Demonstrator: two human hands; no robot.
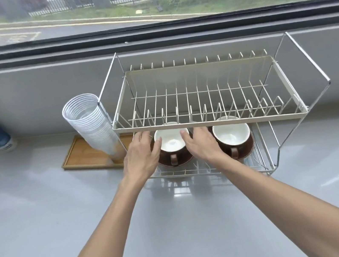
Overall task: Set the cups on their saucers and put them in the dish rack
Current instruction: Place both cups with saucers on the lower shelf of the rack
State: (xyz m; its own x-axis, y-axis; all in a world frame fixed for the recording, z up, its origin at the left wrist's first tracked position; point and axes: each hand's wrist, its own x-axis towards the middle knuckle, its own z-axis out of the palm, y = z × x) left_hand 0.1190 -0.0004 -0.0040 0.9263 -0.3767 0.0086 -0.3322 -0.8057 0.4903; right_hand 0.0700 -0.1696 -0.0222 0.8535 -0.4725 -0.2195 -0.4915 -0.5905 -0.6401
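Rack: we see a two-tier wire dish rack (207,119) with cream upper tray and chrome frame, standing on the glossy grey counter (44,216) below a window
Left cup: brown ceramic cup with white inside (172,142), upright on a brown saucer (178,161) on the rack's lower tier, handle facing us
Right cup: second brown cup with white inside (231,134), upright on its own brown saucer (245,151), just beside the first on the same tier, handle facing us
Left hand (141,155): we see fingers spread loosely, palm down, at the left cup's left side; contact we cannot tell
Right hand (202,143): fingers spread, palm down, between the two cups, fingertips at the left cup's right rim; nothing pinched
Beside rack: tilted stack of clear plastic cups (91,125) on a flat wooden tray (83,156), left of the rack
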